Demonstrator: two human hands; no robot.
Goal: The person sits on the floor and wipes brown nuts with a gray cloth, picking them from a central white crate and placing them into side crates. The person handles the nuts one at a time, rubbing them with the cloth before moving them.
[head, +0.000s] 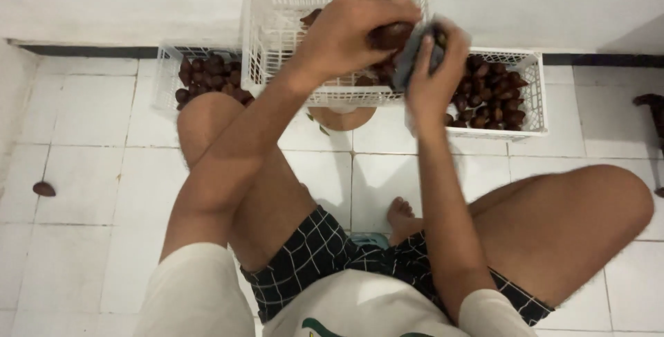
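Far left, a lone brown fruit lies on the tiled floor; next, a small white crate of dark fruit; left hand is closed round a brown fruit above the tall white crate; right hand grips a grey cloth against it; right crate sits full.

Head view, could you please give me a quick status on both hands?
Left hand grips a brown fruit. Right hand holds a grey cloth against it. Above middle crate.
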